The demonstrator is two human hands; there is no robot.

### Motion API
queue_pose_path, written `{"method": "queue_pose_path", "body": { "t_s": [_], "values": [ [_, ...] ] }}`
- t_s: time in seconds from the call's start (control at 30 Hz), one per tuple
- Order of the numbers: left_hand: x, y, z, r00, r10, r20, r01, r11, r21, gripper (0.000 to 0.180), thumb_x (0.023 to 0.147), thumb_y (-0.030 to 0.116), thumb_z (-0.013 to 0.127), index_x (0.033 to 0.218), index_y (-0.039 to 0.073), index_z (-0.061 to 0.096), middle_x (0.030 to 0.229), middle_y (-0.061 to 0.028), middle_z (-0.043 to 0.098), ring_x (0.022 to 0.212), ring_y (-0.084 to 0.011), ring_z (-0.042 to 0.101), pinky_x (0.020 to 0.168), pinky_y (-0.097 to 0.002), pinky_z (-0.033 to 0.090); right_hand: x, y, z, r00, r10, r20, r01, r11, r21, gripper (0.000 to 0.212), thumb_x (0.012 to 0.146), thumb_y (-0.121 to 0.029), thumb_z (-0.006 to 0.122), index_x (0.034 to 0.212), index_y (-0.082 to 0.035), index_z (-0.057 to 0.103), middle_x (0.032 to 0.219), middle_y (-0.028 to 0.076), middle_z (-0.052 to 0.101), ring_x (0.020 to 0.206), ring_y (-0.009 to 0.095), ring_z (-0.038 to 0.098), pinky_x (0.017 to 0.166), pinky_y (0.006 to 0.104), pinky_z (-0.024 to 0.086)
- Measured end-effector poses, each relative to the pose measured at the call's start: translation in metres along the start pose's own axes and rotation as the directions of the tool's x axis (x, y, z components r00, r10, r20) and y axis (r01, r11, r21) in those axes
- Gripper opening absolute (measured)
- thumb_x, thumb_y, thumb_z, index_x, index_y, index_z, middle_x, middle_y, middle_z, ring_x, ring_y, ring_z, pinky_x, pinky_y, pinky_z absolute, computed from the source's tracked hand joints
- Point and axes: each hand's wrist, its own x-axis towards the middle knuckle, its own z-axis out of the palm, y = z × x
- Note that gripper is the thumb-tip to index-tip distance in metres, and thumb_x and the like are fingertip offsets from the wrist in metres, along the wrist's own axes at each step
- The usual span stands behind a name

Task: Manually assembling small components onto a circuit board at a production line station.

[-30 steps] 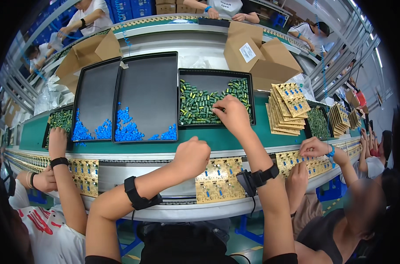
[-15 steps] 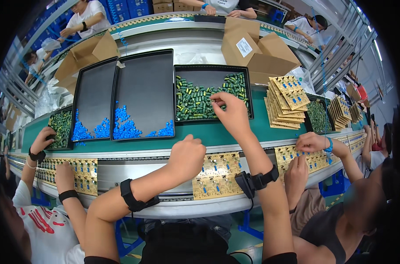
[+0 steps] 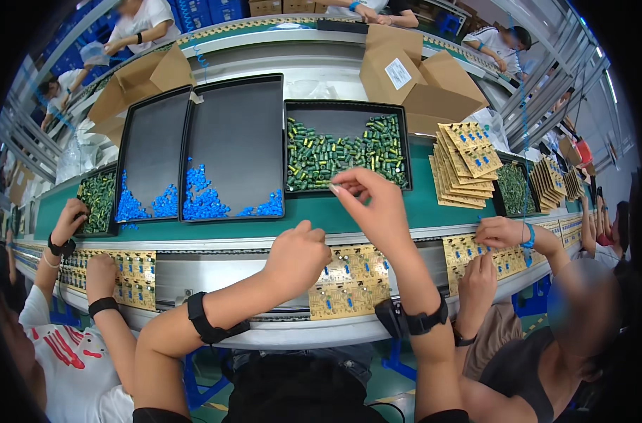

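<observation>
My right hand [image 3: 374, 210] is at the front edge of a black tray [image 3: 406, 151] of green cylindrical capacitors [image 3: 328, 151]. Its thumb and forefinger are pinched together; whatever lies between the tips is too small to make out. My left hand [image 3: 298, 257] is closed over the conveyor, by the left edge of a tan circuit board [image 3: 349, 292]. Its curled fingers hide anything they may hold. Small blue and dark parts stand on that board. A black strap device circles each of my wrists.
Two black trays [image 3: 240, 130] with small blue components [image 3: 204, 194] lean at the left. Stacked circuit boards [image 3: 462, 169] and an open cardboard box [image 3: 430, 92] stand to the right. Co-workers' hands [image 3: 504, 231] work at boards on both sides, close to my arms.
My right hand has drawn back toward me, from over the capacitors to the tray's front edge, its fingers still pinched. The left hand has hardly moved. The view has shifted slightly.
</observation>
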Motion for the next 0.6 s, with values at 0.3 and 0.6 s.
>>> {"method": "queue_pose_path", "body": {
  "t_s": [0.3, 0.6],
  "values": [
    [0.069, -0.051, -0.027, 0.934, -0.001, -0.357, 0.038, 0.995, 0.095, 0.016, 0.072, 0.013, 0.068, 0.086, 0.008, 0.068, 0.080, -0.0054, 0.061, 0.086, -0.0260, 0.056, 0.073, -0.0377, 0.048, -0.064, 0.000, -0.019, 0.911, 0.373, 0.173, -0.407, 0.756, 0.513, 0.018, 0.089, 0.000, 0.057, 0.106, 0.003, 0.063, 0.091, 0.009, 0.068, 0.080, 0.011, 0.062, 0.069, 0.0229, 0.046],
    [0.093, -0.064, 0.004, 0.974, -0.008, -0.226, 0.018, 0.999, 0.044, 0.015, 0.067, 0.009, 0.072, 0.079, 0.006, 0.064, 0.083, -0.0075, 0.062, 0.089, -0.0269, 0.057, 0.079, -0.0391, 0.048, -0.094, 0.000, -0.019, 0.893, 0.423, 0.155, -0.445, 0.776, 0.448, 0.016, 0.087, 0.001, 0.060, 0.103, 0.003, 0.063, 0.095, 0.010, 0.067, 0.082, 0.012, 0.062, 0.071, 0.0236, 0.048]
  ]
}}
